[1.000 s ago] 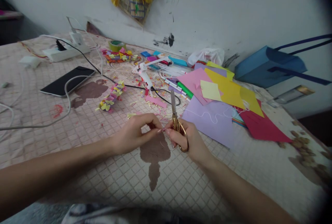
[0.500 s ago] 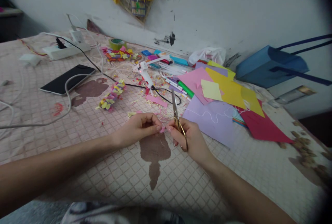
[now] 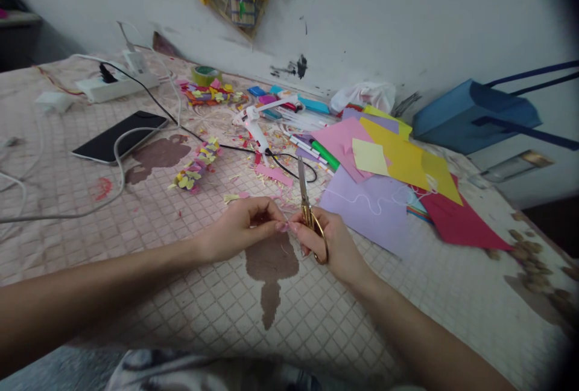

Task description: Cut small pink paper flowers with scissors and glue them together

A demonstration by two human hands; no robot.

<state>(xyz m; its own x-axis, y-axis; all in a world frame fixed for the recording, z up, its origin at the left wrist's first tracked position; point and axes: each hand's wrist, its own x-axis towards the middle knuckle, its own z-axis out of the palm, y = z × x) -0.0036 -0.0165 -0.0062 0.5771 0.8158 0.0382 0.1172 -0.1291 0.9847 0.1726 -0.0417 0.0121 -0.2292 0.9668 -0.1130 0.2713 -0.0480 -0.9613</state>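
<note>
Now, the left hand (image 3: 237,229) curls inward, its fingers (image 3: 265,213) pinching a tiny pink paper scrap (image 3: 282,227); the right hand (image 3: 332,240) grips gold-handled scissors (image 3: 306,210), blades pointing up.

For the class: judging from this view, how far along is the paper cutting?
Done: a cut-paper strip and a heap of pieces look finished. In hand: the right hand holds gold-handled scissors; the left hand pinches a tiny scrap. Left: the lilac sheet and red sheet look uncut.

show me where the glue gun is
In the head view, the white hot glue gun lies toward the back of the table, left of the green marker and pink paper sheet, among paper shavings.
</note>
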